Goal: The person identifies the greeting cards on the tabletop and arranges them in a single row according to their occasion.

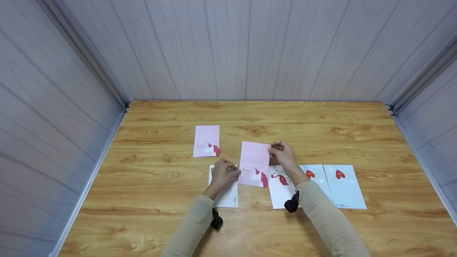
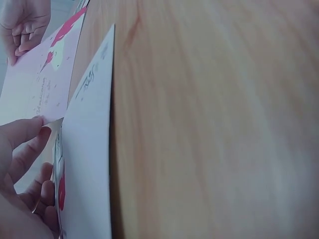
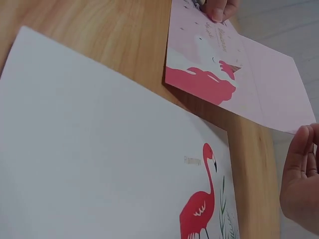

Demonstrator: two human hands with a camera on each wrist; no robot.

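Observation:
Between my two hands is a pink unicorn card [image 1: 254, 159]. My left hand [image 1: 222, 174] pinches its lower left edge between thumb and finger. My right hand [image 1: 284, 156] pinches its upper right corner. A crease runs across the pink card [image 3: 269, 82] in the right wrist view, and its upper part tilts up from the lower part. Under my left hand lies a white card [image 1: 228, 198], partly covered by the fingers. A white card with a red flamingo [image 3: 99, 139] lies beneath my right wrist.
Another pink unicorn card [image 1: 206, 136] lies farther back on the left. To the right, two white cards with red hearts lie side by side, one heart card [image 1: 344, 191] fully visible. The wooden table [image 1: 142, 185] is bounded by pale panels [image 1: 228, 50] behind and at both sides.

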